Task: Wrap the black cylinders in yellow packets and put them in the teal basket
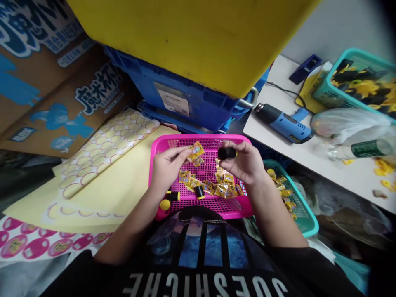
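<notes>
My left hand [168,165] pinches a small yellow printed packet [195,151] between thumb and fingertips, above the pink basket [154,144]. To its right, my right hand [246,163] is closed around a short black cylinder [227,154]; its one end faces left and the fingers hide part of it. The two held things are apart. Below, several more yellow packets [227,187] lie in the basket. Among them rests another black cylinder with a yellow rim [199,192]. Black and yellow pieces [168,199] sit at the basket's left, near my left forearm.
A green basket [309,225] with yellow parts stands right of the pink one. On the white table [334,169] lie a blue heat gun [284,123], a bottle [368,148] and a teal basket [321,88]. Blue crates [142,78] rise ahead; sticker sheets [105,150] and cartons [62,111] are left.
</notes>
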Tool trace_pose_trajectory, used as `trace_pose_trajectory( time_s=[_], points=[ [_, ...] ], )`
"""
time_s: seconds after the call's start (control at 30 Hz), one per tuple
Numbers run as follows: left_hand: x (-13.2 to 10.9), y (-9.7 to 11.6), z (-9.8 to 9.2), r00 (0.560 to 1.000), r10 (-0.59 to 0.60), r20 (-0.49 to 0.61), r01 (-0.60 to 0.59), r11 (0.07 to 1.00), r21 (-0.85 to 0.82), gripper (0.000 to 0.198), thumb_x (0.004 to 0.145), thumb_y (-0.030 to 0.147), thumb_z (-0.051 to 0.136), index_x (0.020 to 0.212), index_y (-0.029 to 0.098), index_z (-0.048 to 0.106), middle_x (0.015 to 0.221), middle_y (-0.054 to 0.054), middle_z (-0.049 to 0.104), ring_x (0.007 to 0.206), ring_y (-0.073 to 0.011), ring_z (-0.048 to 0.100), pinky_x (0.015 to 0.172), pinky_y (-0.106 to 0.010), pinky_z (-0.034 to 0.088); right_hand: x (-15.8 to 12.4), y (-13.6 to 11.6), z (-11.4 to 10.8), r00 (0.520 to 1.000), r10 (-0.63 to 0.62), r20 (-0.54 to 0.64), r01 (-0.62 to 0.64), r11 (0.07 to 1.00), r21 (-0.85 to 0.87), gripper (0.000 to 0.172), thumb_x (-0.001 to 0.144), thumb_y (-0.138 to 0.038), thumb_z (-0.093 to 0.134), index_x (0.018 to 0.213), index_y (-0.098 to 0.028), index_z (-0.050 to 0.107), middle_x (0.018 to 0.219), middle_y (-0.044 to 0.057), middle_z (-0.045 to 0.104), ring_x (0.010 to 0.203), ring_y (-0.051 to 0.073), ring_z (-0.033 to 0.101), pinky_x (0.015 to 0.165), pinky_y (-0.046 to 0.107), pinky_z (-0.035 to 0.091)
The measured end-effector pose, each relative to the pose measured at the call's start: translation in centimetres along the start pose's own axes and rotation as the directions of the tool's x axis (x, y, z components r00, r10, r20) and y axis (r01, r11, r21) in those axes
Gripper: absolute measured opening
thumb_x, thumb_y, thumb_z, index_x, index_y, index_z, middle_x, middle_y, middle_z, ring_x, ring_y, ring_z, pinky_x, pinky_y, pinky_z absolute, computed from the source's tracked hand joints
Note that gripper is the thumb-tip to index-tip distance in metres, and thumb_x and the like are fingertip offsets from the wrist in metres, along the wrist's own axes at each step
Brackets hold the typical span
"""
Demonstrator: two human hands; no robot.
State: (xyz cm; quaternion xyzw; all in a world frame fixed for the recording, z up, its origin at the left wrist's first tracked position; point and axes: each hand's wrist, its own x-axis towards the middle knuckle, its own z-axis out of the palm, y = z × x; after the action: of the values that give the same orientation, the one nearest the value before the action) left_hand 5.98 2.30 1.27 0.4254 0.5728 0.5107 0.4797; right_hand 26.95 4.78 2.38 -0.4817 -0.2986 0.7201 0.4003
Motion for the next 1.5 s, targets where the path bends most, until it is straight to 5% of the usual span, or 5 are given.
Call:
trace_pose_trajectory(
  time_s=[0.53,0.97,1.1,1.3,1.5],
  points=[
    [-0.8,-0.7,-0.7,0.975,0.166,0.149,-0.183,0.977,0.106,0.013,0.076,0.026,0.071,0.086,0.029,0.078,0.086,-0.002,0.078,0.079,-0.0196,0.071,0.079,-0.034,0.057,-1.9,0.8,-0.1,0.972,-0.192,0.137,0.219,0.951,-0.220,0.035,0.071,-0.034,0.078,0.101,-0.023,0.065,0.086,0.001,0.068,0.075,0.012,0.064,0.072,0.028,0.053],
    [-0.9,0.4,0.3,0.924,-0.111,0.367,0.102,0.994,0.042,0.028,0.070,0.027,0.076,0.097,0.024,0.076,0.101,-0.006,0.076,0.088,-0.0213,0.072,0.081,-0.035,0.058,-1.9,3.2,0.4,0.940,-0.319,0.119,0.338,0.915,-0.218,0.040,0.067,-0.027,0.081,0.103,-0.026,0.065,0.103,0.003,0.067,0.089,0.015,0.064,0.083,0.033,0.053],
    [-1.6,0.9,0.9,0.931,-0.124,0.343,0.130,0.991,0.005,0.034,0.061,0.022,0.082,0.094,0.020,0.075,0.100,-0.006,0.076,0.088,-0.0209,0.071,0.078,-0.033,0.058,-1.9,5.2,1.4,0.925,-0.357,0.128,0.366,0.928,-0.062,0.030,0.075,-0.036,0.076,0.101,-0.027,0.067,0.109,0.004,0.066,0.095,0.017,0.062,0.087,0.035,0.050],
    [-2.6,0.9,2.0,0.935,-0.068,0.348,0.094,0.994,-0.059,0.028,0.064,0.021,0.079,0.091,0.020,0.075,0.098,-0.005,0.076,0.096,-0.0224,0.070,0.088,-0.037,0.056,-1.8,7.2,2.4,0.950,-0.123,0.288,0.026,0.947,0.321,0.045,0.081,-0.056,0.064,0.113,-0.024,0.064,0.104,0.006,0.066,0.086,0.017,0.061,0.077,0.033,0.051],
    [-3.3,0.4,2.4,0.954,-0.087,0.286,0.088,0.996,0.011,0.028,0.062,0.020,0.079,0.090,0.021,0.075,0.094,-0.004,0.077,0.088,-0.0201,0.071,0.081,-0.034,0.058,-1.4,7.8,1.9,0.952,-0.201,0.230,0.126,0.944,0.305,0.036,0.075,-0.051,0.072,0.098,-0.024,0.067,0.093,0.001,0.063,0.078,0.012,0.058,0.074,0.027,0.048]
  ],
)
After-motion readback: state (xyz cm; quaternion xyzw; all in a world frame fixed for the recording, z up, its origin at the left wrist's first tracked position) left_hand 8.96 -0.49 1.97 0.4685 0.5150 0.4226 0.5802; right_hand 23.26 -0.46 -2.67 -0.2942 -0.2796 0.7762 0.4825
